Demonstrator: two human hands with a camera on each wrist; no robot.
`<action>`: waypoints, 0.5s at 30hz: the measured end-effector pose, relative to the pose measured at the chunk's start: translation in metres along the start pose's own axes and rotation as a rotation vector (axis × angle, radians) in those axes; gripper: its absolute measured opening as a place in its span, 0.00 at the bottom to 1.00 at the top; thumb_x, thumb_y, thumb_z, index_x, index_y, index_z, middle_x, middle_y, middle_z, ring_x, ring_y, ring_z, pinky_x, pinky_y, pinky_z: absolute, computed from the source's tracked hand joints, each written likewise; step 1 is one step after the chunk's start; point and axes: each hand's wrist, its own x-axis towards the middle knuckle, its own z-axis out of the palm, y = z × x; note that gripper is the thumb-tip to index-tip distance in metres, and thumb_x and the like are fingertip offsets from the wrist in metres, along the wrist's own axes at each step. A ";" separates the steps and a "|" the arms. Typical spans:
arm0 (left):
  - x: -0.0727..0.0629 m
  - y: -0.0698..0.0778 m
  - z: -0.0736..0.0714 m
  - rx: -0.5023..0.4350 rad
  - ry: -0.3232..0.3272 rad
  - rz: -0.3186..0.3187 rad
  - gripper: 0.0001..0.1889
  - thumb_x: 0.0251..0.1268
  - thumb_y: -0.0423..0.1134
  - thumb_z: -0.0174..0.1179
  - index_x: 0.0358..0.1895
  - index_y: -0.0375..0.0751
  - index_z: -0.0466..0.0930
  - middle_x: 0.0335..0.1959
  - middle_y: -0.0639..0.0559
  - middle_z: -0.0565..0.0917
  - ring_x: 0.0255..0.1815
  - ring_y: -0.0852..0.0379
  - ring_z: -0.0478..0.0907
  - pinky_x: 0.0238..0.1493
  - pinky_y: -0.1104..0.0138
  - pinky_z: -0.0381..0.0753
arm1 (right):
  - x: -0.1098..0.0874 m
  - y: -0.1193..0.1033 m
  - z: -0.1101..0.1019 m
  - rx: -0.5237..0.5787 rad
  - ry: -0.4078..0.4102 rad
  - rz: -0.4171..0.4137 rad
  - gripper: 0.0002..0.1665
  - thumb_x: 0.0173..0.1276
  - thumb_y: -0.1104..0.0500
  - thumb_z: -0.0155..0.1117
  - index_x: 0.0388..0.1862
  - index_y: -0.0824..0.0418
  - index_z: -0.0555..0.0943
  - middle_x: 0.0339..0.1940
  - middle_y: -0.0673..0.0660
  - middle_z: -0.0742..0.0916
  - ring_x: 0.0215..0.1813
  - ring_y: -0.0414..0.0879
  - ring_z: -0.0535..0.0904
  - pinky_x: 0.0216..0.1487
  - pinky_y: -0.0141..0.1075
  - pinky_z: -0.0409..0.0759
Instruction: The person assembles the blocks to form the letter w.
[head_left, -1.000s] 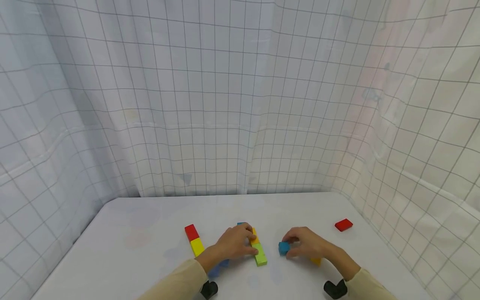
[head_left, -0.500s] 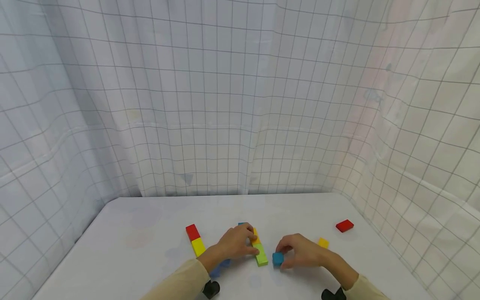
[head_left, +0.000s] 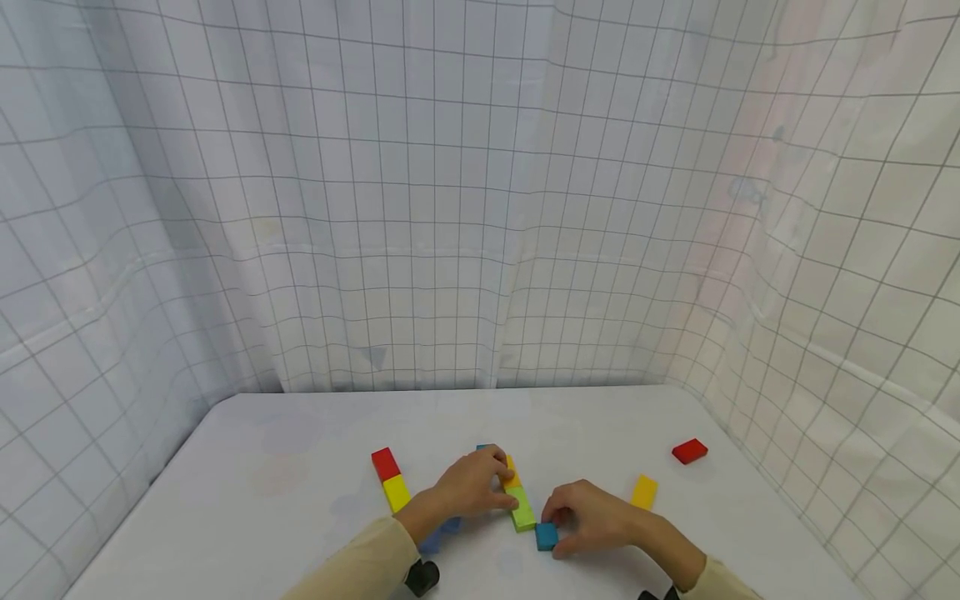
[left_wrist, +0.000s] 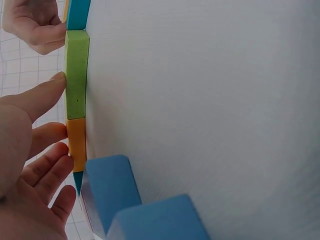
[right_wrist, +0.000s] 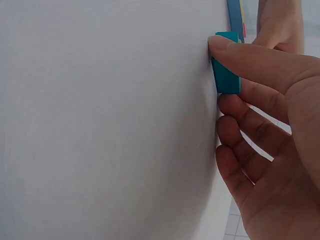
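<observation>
A row of blocks lies at the middle of the table, with a green block (head_left: 523,511) nearest the person and an orange block (head_left: 512,472) beyond it. My left hand (head_left: 471,486) rests against this row; in the left wrist view its thumb touches the green block (left_wrist: 76,95) and other fingertips touch the orange block (left_wrist: 77,142). My right hand (head_left: 597,518) pinches a small blue block (head_left: 547,537) between thumb and fingers, on the table beside the green block's near end. In the right wrist view the thumb covers part of that blue block (right_wrist: 227,75).
Left of the hands, a red block (head_left: 386,464) and a yellow block (head_left: 396,493) form another line, with blue blocks (head_left: 431,543) partly behind the left wrist. A yellow-orange block (head_left: 644,492) lies behind the right hand. Farther right is a red block (head_left: 690,451). Gridded curtains (head_left: 420,250) surround the table.
My right hand has moved left and nearer the person, bringing the blue block to the green block's near end. The yellow-orange block behind it has come into view. The left hand stays put.
</observation>
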 end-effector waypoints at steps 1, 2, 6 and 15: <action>0.000 0.000 0.000 -0.003 0.000 -0.001 0.24 0.60 0.53 0.76 0.56 0.43 0.89 0.55 0.53 0.79 0.50 0.54 0.78 0.57 0.59 0.80 | 0.000 -0.001 0.000 -0.001 0.001 0.008 0.15 0.64 0.52 0.80 0.46 0.52 0.86 0.39 0.36 0.83 0.42 0.33 0.77 0.49 0.31 0.80; 0.000 0.000 0.000 -0.006 0.000 -0.001 0.24 0.60 0.53 0.76 0.56 0.42 0.89 0.55 0.53 0.79 0.50 0.54 0.78 0.57 0.59 0.80 | 0.000 -0.001 0.000 -0.004 0.001 0.014 0.15 0.63 0.52 0.80 0.46 0.52 0.85 0.39 0.36 0.83 0.41 0.33 0.77 0.49 0.31 0.80; -0.002 0.001 -0.001 -0.012 0.001 0.004 0.24 0.60 0.52 0.76 0.55 0.42 0.89 0.55 0.53 0.79 0.50 0.54 0.77 0.57 0.59 0.80 | 0.000 -0.002 0.000 -0.002 -0.001 0.032 0.17 0.63 0.51 0.80 0.48 0.53 0.85 0.40 0.36 0.83 0.42 0.33 0.77 0.50 0.31 0.80; -0.001 -0.001 -0.003 -0.018 0.005 0.016 0.24 0.61 0.52 0.75 0.55 0.41 0.89 0.54 0.52 0.79 0.51 0.54 0.77 0.58 0.59 0.79 | 0.001 0.000 0.002 -0.004 0.002 0.022 0.15 0.66 0.48 0.77 0.48 0.52 0.85 0.41 0.36 0.83 0.43 0.33 0.78 0.51 0.31 0.80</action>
